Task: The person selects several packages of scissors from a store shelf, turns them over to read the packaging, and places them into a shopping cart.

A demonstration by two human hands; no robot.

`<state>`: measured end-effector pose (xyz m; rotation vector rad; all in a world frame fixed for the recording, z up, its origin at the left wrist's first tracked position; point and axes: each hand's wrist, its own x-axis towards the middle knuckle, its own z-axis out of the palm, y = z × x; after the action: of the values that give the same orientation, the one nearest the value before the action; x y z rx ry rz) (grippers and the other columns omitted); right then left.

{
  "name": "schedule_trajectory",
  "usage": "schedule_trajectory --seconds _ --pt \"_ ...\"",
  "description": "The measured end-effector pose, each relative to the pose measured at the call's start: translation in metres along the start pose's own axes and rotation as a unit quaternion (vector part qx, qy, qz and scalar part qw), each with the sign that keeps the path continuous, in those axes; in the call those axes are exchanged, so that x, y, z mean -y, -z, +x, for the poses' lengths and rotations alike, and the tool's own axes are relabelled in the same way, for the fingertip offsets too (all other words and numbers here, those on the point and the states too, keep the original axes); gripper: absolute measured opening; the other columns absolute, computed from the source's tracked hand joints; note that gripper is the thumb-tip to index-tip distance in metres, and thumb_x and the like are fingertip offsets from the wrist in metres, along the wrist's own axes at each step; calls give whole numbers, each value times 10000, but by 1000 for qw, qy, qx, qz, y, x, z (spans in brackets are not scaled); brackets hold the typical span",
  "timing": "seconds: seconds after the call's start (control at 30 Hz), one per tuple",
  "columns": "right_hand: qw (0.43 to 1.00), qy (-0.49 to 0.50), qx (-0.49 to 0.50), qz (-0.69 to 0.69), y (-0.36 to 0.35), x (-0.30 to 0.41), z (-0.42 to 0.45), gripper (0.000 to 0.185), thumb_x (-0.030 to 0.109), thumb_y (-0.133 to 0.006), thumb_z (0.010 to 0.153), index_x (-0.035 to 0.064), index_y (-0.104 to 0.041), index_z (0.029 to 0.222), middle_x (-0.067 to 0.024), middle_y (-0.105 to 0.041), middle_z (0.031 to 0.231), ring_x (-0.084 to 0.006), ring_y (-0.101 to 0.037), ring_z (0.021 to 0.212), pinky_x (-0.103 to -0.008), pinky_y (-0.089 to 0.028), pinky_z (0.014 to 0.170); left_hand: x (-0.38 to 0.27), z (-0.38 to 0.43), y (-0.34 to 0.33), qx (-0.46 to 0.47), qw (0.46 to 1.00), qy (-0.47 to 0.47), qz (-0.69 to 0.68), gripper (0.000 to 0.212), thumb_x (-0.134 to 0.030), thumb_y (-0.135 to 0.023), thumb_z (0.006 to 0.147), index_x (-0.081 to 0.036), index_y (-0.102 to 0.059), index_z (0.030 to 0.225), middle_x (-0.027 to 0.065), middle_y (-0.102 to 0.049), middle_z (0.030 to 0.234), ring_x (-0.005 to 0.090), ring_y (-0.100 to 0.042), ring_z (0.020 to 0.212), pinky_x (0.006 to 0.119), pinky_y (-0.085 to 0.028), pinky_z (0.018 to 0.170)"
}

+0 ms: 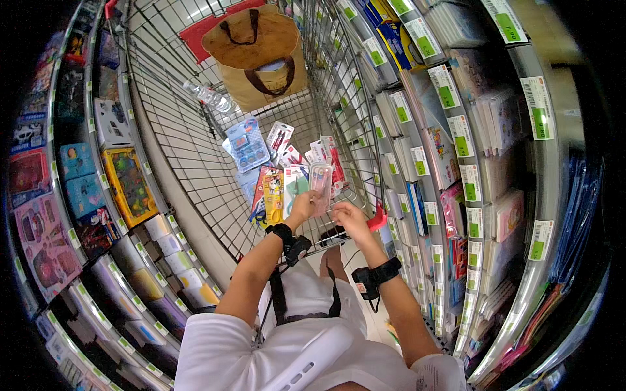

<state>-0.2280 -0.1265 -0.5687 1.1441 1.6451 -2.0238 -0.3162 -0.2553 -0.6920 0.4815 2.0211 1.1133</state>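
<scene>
My left hand (304,205) grips a clear pinkish plastic case (321,188) above the bottom of a wire shopping cart (195,195). Just right of the case, my right hand (349,220) has its fingers loosely curled and apart, with nothing visible in it. Under and around the case lie packaged green-handled scissors (295,183), yellow-handled scissors on a card (275,198), a blue blister pack (248,143) and several red-and-white carded packs (280,137). Farther back are a clear plastic bottle (210,97) and a brown bag with dark handles (264,73).
Shelves with boxed toys (128,185) stand close on the left. Stationery shelves with price tags (459,137) run close along the cart's right side. A red plastic corner piece (377,219) sits on the cart's near right rim, beside my right hand.
</scene>
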Motion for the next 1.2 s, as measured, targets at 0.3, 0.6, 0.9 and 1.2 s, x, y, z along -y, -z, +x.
schedule_trajectory --seconds 0.3,0.6,0.9,1.2 --pt "1000 -15 -2 7 -2 1 6 207 106 -468 790 23 -517 973 -30 -561 824 -95 -533 745 -206 -422 639 16 8 -5 48 993 109 27 263 0 -482 641 -9 -581 885 190 -582 882 314 -556 856 339 -432 746" --pt "998 35 8 59 12 23 -6 203 131 -472 797 23 -520 961 -43 -573 845 -96 -538 731 -210 -425 640 10 -13 38 56 997 54 -26 279 24 -495 631 25 -570 900 128 -597 881 205 -563 851 293 -440 737" --pt "984 156 -50 72 57 81 -97 224 126 -493 799 -2 -509 982 -59 -573 847 -113 -537 744 -226 -428 661 -154 -62 60 56 992 -113 32 238 -45 -505 697 3 -568 921 137 -590 867 231 -574 782 300 -447 690" --pt "909 395 -121 -64 116 169 -258 210 98 -501 816 -5 -509 998 -43 -564 888 -102 -530 825 -239 -428 731 -406 -118 37 132 891 -427 75 197 -43 -502 734 1 -541 922 125 -551 854 223 -552 791 300 -435 681"
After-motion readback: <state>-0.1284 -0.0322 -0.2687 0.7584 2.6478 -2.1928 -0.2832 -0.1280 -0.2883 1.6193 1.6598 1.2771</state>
